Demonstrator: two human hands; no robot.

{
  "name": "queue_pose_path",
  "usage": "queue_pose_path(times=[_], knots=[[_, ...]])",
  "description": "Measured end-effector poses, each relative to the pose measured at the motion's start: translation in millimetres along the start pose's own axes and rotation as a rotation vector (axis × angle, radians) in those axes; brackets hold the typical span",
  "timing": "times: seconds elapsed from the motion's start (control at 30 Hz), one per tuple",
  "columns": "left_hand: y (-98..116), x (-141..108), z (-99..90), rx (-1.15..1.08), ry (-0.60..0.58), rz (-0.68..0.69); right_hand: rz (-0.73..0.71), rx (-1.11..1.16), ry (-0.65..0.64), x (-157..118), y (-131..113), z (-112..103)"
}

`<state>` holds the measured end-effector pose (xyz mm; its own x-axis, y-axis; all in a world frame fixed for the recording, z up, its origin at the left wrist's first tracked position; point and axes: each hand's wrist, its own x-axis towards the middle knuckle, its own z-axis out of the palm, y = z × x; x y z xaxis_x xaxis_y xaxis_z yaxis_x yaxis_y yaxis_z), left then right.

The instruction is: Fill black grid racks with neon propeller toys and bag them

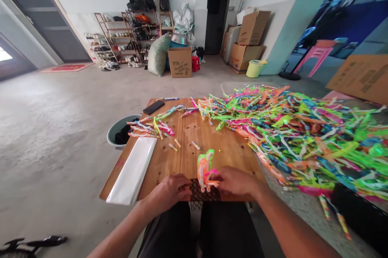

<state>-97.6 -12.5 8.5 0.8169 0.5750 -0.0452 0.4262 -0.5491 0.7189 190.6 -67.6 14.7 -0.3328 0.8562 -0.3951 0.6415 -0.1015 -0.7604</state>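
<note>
My right hand [238, 181] is closed at the near edge of the wooden table [182, 161]. It grips a small bundle of bright plastic toys [203, 171], orange with green and pink parts and white strips. To the left of the bundle is my left hand [169, 191], fingers loosely bent and apart, with nothing visible in them. Between both hands, a dark lattice-patterned piece [197, 195] hangs over the table edge. Short printed sticks [196, 145] lie beyond the bundle, and several similar plastic toys [144, 129] rest at the left.
A big heap of coloured plastic toys [291, 129] covers the right side. White plastic sheets [131, 171] lie along the table's left edge, with a black phone [153, 107] farther back. A tub [112, 133] stands left of the table; shoe racks [118, 36] and cartons [180, 62] line the wall.
</note>
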Motion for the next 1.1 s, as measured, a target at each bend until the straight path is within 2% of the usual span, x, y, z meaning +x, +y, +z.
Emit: queue_pose_path(times=[0.03, 0.1, 0.17, 0.23, 0.3, 0.37, 0.43, 0.5, 0.6, 0.7, 0.8, 0.9, 1.1], knots=[[-4, 9, -15.4, -0.009, -0.034, -0.038, 0.068, 0.015, 0.073, 9, 9, -21], [-12, 44, -44.4, -0.022, -0.032, -0.117, 0.238, -0.024, 0.39, 38, 25, -61], [-20, 100, -64.5, -0.048, 0.071, -0.191, 0.385, -0.153, 0.631, 73, 38, -96], [-26, 167, -72.4, -0.153, 0.186, -0.332, 0.505, -0.306, 0.753, 105, 47, -123], [-30, 229, -69.7, -0.16, 0.301, -0.388, 0.571, -0.438, 0.769, 125, 55, -140], [-34, 277, -61.0, -0.036, 0.373, -0.432, 0.561, -0.555, 0.712, 134, 65, -148], [-38, 306, -50.4, 0.074, 0.355, -0.472, 0.519, -0.655, 0.646, 135, 75, -149], [-44, 318, -41.1, 0.115, 0.304, -0.484, 0.47, -0.749, 0.624, 131, 84, -145], [-54, 313, -33.4, 0.123, 0.283, -0.502, 0.384, -0.84, 0.572, 123, 87, -134], [-59, 283, -34.1, 0.068, 0.272, -0.534, 0.323, -0.844, 0.508, 107, 79, -118], [-57, 234, -37.7, 0.004, 0.262, -0.531, 0.27, -0.784, 0.485, 81, 67, -95], [-50, 172, -37.3, -0.148, 0.297, -0.563, 0.217, -0.654, 0.537, 54, 60, -68], [-25, 59, -18.5, -0.525, 0.383, -0.552, 0.169, -0.484, 0.657, 19, 68, -35]])
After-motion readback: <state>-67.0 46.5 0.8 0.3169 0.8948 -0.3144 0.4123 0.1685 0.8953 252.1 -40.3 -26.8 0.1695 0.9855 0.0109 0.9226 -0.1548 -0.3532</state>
